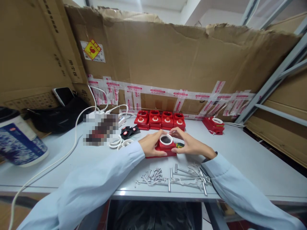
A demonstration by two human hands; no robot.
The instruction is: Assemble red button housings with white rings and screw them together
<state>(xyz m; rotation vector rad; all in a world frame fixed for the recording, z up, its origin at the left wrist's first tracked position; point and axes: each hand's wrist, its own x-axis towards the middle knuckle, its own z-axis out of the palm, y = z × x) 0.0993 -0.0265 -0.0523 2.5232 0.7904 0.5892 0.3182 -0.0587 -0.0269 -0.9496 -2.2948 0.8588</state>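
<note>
In the middle of the table sits a red box-shaped housing with a white ring around the dark round opening on its top. My left hand grips the housing from the left, thumb along its near side and fingers by the ring. From the right, my right hand curves around the same housing, its fingertips at the ring and its thumb on the near edge. A green and yellow handle shows partly behind my right thumb; the rest is hidden. Loose white rings lie left of my left hand.
Several red housings stand along the back; another red housing is at right. Black round parts lie left. Small screws and metal T-bars with strings cover the front. A cup and white cable occupy the left.
</note>
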